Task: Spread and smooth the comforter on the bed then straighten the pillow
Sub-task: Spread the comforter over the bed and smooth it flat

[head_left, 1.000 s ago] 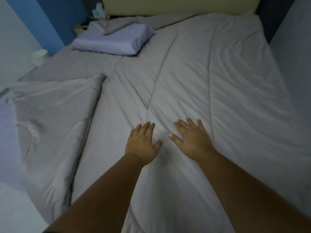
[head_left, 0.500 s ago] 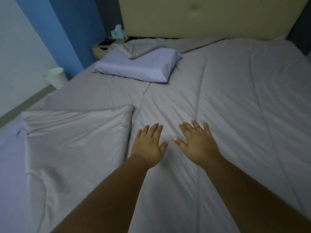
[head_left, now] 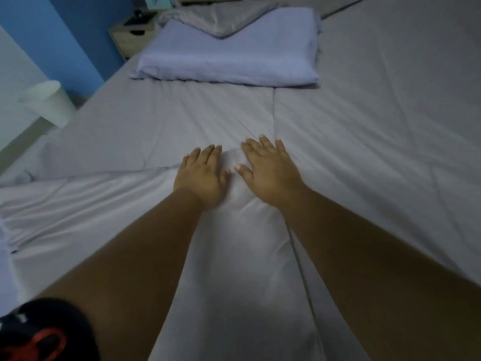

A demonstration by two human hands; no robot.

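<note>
Head view: the left hand (head_left: 200,178) and right hand (head_left: 270,173) lie side by side, palms down on the grey comforter (head_left: 377,126) spread over the bed (head_left: 104,100). Each grip is flat open, fingers straight, holding nothing. Beyond them the lavender pillow (head_left: 234,63) lies near the bed's head, a comforter corner (head_left: 223,19) draped on it. A forward push could ridge fabric against the pillow, and the doubled-over fold (head_left: 78,204) at left might go unspread. Count: two hands, one comforter, one pillow, one nightstand (head_left: 132,35), one white bin (head_left: 49,102).
</note>
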